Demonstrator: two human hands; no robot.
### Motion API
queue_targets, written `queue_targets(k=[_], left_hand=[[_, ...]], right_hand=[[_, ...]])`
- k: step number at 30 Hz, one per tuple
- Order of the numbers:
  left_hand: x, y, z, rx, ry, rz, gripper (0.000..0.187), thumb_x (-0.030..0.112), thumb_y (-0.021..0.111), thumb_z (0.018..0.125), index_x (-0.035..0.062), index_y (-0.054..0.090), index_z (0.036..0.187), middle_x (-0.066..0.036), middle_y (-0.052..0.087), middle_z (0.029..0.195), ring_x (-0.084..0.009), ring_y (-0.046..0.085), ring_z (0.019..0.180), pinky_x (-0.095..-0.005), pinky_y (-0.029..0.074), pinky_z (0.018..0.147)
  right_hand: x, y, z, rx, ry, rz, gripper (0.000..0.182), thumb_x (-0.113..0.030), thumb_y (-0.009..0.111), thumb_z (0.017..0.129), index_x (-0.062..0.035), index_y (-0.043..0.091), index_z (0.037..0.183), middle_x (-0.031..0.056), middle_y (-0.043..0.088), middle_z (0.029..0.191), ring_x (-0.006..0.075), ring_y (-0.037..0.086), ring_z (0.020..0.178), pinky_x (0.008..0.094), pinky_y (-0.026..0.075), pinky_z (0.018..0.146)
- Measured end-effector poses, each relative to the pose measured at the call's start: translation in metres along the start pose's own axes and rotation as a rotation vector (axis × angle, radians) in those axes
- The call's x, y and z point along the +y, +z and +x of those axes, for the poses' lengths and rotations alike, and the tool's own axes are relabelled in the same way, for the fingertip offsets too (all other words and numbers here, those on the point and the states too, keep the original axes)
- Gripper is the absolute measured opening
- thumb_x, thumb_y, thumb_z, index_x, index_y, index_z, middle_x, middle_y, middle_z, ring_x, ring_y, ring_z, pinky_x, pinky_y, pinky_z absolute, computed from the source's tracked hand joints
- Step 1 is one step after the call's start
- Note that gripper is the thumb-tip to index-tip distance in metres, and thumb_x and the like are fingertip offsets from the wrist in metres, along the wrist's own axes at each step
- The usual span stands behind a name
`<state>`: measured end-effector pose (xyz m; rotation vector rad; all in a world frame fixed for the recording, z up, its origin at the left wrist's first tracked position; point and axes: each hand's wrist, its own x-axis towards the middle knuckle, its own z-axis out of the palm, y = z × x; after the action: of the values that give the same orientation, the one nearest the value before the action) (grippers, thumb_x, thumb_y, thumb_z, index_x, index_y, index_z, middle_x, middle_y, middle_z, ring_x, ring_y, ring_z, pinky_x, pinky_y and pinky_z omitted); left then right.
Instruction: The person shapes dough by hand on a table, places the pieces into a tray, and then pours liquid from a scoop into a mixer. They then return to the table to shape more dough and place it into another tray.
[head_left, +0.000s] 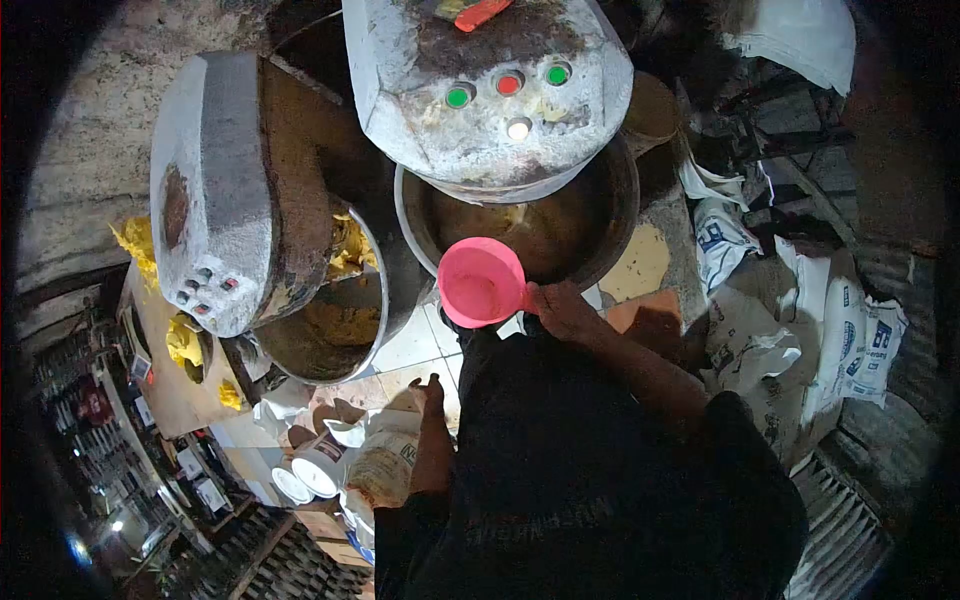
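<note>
My right hand grips a pink plastic dipper by its handle. The dipper hangs over the near rim of a large metal mixing bowl, its open mouth facing up. Whether it holds any liquid is hard to make out. Inside the bowl lies a brown, wet-looking mass, partly hidden under the mixer head. Down at my left side, my left hand hangs free with fingers apart, close to a whitish sack.
A second mixer stands at left, its bowl containing yellowish-brown dough. Yellow lumps lie on a wooden board. White buckets stand near my left. Several stacked sacks fill the right side.
</note>
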<state>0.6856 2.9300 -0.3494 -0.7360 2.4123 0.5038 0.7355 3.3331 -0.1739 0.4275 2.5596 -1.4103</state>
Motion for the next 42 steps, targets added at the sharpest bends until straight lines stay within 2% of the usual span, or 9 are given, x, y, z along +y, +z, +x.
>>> queue_targets(k=[2, 8, 11, 20, 24, 29, 34, 38, 42], left_hand=[[0.006, -0.002, -0.006, 0.005, -0.037, 0.003, 0.063, 0.038, 0.070, 0.071, 0.0098, 0.042, 0.120, -0.029, 0.058, 0.109, -0.0406, 0.057, 0.103, -0.0486, 0.044, 0.090], [0.010, -0.004, -0.013, -0.007, -0.002, -0.040, 0.063, 0.038, 0.070, 0.072, 0.0098, 0.041, 0.120, -0.029, 0.058, 0.109, -0.0404, 0.057, 0.102, -0.0490, 0.043, 0.089], [0.001, 0.002, -0.001, -0.006, 0.011, -0.031, 0.062, 0.038, 0.070, 0.072, 0.0107, 0.041, 0.119, -0.029, 0.059, 0.110, -0.0406, 0.058, 0.101, -0.0486, 0.044, 0.088], [0.014, -0.004, -0.013, 0.017, -0.014, -0.014, 0.063, 0.038, 0.070, 0.071, 0.0098, 0.042, 0.120, -0.027, 0.059, 0.110, -0.0405, 0.057, 0.102, -0.0506, 0.044, 0.089], [0.001, 0.009, 0.000, 0.017, -0.051, -0.030, 0.064, 0.038, 0.069, 0.071, 0.0081, 0.041, 0.120, -0.027, 0.058, 0.112, -0.0414, 0.057, 0.104, -0.0510, 0.044, 0.090], [0.019, -0.004, -0.016, -0.021, -0.042, 0.030, 0.064, 0.039, 0.068, 0.073, 0.0100, 0.039, 0.123, -0.030, 0.056, 0.115, -0.0439, 0.055, 0.108, -0.0512, 0.043, 0.092], [0.005, 0.002, -0.006, -0.038, -0.023, -0.040, 0.064, 0.039, 0.067, 0.074, 0.0105, 0.039, 0.123, -0.030, 0.056, 0.116, -0.0445, 0.055, 0.107, -0.0513, 0.042, 0.094], [0.010, -0.001, -0.013, -0.042, -0.025, -0.024, 0.064, 0.039, 0.067, 0.074, 0.0103, 0.038, 0.123, -0.031, 0.056, 0.116, -0.0446, 0.054, 0.108, -0.0505, 0.042, 0.094], [0.011, -0.001, -0.017, -0.049, -0.036, -0.010, 0.065, 0.040, 0.068, 0.074, 0.0105, 0.038, 0.123, -0.031, 0.055, 0.117, -0.0447, 0.054, 0.109, -0.0504, 0.042, 0.094]], right_hand=[[-0.004, -0.003, 0.002, -0.041, 0.079, 0.082, 0.052, -0.030, 0.028, 0.102, 0.0044, 0.054, 0.073, 0.0222, 0.053, 0.058, 0.0375, 0.055, 0.053, 0.0452, 0.042, 0.054], [0.015, 0.013, -0.001, 0.064, -0.143, -0.120, 0.048, -0.029, 0.028, 0.101, 0.0043, 0.058, 0.082, 0.0232, 0.059, 0.064, 0.0384, 0.063, 0.062, 0.0474, 0.049, 0.054], [-0.007, -0.008, 0.004, -0.124, 0.078, 0.024, 0.048, -0.029, 0.027, 0.101, 0.0043, 0.058, 0.085, 0.0247, 0.059, 0.066, 0.0409, 0.063, 0.065, 0.0499, 0.049, 0.060], [-0.020, -0.013, 0.003, -0.157, 0.151, 0.042, 0.047, -0.028, 0.026, 0.101, 0.0031, 0.059, 0.090, 0.0255, 0.061, 0.073, 0.0395, 0.063, 0.071, 0.0522, 0.050, 0.070], [0.014, 0.018, -0.002, 0.003, -0.048, -0.087, 0.051, -0.031, 0.023, 0.101, 0.0012, 0.061, 0.088, 0.0241, 0.061, 0.073, 0.0407, 0.063, 0.073, 0.0528, 0.049, 0.073], [-0.004, 0.001, -0.001, -0.152, 0.069, 0.063, 0.051, -0.032, 0.023, 0.101, 0.0002, 0.061, 0.091, 0.0234, 0.061, 0.071, 0.0398, 0.063, 0.072, 0.0529, 0.048, 0.072], [0.003, 0.015, -0.009, 0.029, -0.044, -0.041, 0.055, -0.034, 0.023, 0.102, 0.0025, 0.060, 0.085, 0.0234, 0.059, 0.070, 0.0354, 0.061, 0.069, 0.0471, 0.046, 0.069], [-0.009, 0.003, -0.006, -0.088, 0.088, 0.135, 0.056, -0.035, 0.023, 0.102, 0.0037, 0.059, 0.082, 0.0233, 0.059, 0.069, 0.0334, 0.061, 0.067, 0.0445, 0.045, 0.068], [0.005, 0.018, -0.006, 0.013, -0.013, 0.095, 0.056, -0.034, 0.024, 0.102, 0.0030, 0.059, 0.080, 0.0202, 0.058, 0.065, 0.0315, 0.058, 0.061, 0.0429, 0.046, 0.065]])
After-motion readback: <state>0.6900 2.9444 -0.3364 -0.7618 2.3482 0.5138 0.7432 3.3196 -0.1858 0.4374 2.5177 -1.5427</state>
